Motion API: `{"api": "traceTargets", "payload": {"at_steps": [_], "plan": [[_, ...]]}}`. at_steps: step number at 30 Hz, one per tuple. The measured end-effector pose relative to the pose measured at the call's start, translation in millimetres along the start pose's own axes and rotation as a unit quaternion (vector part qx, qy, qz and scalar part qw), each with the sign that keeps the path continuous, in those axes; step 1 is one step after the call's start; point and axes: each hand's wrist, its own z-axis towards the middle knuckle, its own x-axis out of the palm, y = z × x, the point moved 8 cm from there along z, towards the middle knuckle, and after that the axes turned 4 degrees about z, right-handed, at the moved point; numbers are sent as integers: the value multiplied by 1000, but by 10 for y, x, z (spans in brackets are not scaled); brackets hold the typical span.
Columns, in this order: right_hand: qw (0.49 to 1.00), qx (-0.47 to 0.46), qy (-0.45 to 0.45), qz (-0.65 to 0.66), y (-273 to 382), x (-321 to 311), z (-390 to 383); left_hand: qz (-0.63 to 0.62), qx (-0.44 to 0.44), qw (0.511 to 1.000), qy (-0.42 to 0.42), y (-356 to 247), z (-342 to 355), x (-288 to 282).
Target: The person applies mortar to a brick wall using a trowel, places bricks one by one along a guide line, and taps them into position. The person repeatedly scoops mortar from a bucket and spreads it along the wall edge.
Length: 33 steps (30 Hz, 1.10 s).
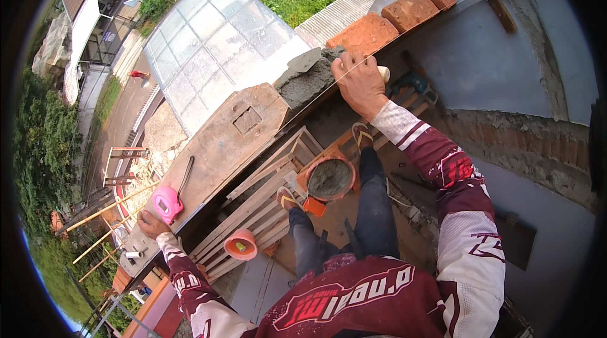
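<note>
One right hand (361,85), ours, grips a pale-handled grey metal trowel (305,60) against wet grey mortar (303,90) beside orange clay bricks (410,12), seemingly spreading, even strokes likely needed next, the hold of our left hand (152,225) unclear.

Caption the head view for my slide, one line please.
The right hand holds a trowel at grey mortar beside orange bricks; the left hand is near a pink tape measure.

One wide fisheye view looks forward and steeply down from head height, close above the shirt (392,307), taking in the left hand (153,224), the right hand (361,85) and, far left below, the road (126,110).
</note>
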Motion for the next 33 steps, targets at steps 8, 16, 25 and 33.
{"api": "traceTargets", "payload": {"at_steps": [8, 16, 25, 33], "plan": [[882, 292, 3, 370, -869, 246, -1119, -9, 3, 1000, 3, -55, -25, 47], [806, 222, 11, 548, 902, 871, -1799, -14, 9, 1000, 10, 135, 100, 81], [786, 373, -122, 479, -4, 1555, -1976, -85, -53, 993, 65, 685, 268, 218], [721, 302, 432, 450, 949, 2194, -3378, -36, -25, 996, 73, 996, 352, 3]]}}
